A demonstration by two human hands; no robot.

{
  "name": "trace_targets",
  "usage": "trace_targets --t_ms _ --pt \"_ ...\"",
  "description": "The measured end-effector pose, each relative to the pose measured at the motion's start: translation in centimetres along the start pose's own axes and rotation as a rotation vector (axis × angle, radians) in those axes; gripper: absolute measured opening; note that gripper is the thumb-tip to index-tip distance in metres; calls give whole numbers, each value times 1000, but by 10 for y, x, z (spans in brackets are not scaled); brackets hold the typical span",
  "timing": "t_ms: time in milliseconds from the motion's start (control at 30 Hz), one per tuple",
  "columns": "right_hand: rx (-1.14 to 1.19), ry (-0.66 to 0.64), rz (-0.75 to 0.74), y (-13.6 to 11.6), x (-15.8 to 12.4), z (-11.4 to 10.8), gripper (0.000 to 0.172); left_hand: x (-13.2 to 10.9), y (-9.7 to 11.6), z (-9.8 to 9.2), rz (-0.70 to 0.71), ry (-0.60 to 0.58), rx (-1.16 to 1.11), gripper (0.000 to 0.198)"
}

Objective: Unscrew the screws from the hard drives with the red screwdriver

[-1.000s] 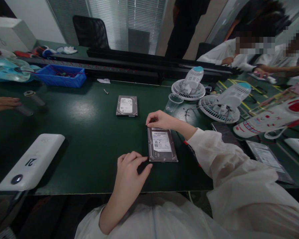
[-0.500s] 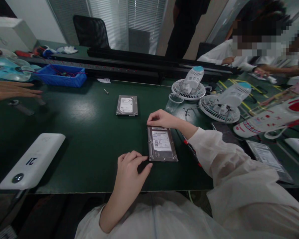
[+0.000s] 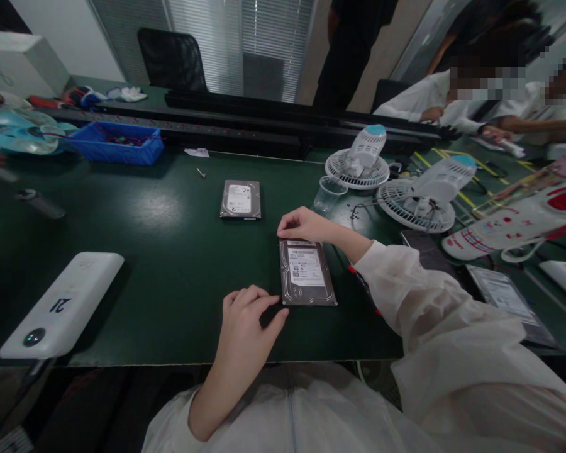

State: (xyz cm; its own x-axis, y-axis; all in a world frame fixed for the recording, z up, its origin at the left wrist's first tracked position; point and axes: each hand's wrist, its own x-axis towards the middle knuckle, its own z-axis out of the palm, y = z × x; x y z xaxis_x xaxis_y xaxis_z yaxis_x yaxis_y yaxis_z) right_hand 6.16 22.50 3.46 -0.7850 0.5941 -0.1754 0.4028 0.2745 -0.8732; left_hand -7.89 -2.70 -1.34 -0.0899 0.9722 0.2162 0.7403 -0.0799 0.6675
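A hard drive (image 3: 306, 270) with a white label lies flat on the green table in front of me. My right hand (image 3: 306, 224) is at its far left corner, fingers bent and pressed together on the edge. At the near left corner, my left hand (image 3: 251, 318) rests with its index fingertip against the drive. The left thumb is apart from the index finger, just below the corner. Another hard drive (image 3: 240, 200) lies farther back, away from both hands. Red-and-black handles (image 3: 365, 289) show partly under my right sleeve.
Two white fan parts (image 3: 417, 204), a clear plastic cup (image 3: 330, 194) and small screws lie to the right. A patterned bottle (image 3: 509, 223) stands beyond my right arm. On the left are a white device marked 21 (image 3: 63, 305) and a blue bin (image 3: 116, 143). Other people sit at the back right.
Another person's hand at the left edge has drawn back and is now mostly out of view, blurred. My own hands and the hard drive hold nearly the same place.
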Motion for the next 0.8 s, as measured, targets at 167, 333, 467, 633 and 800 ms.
trace_targets --t_ms 167,333,467,633,800 --pt "9 4 -28 4 2 -1 18 1 0 0 -9 -2 -12 13" --pt "22 -6 -58 9 3 -6 16 1 0 -1 -7 -6 -15 12" --pt "23 -35 -66 13 3 -10 18 1 -1 -1 -4 -5 -20 11" --pt "18 -71 -79 16 7 -10 17 1 -1 0 -10 2 -15 11" --pt "3 -90 -87 16 8 -11 18 0 -1 0 -8 1 -15 11"
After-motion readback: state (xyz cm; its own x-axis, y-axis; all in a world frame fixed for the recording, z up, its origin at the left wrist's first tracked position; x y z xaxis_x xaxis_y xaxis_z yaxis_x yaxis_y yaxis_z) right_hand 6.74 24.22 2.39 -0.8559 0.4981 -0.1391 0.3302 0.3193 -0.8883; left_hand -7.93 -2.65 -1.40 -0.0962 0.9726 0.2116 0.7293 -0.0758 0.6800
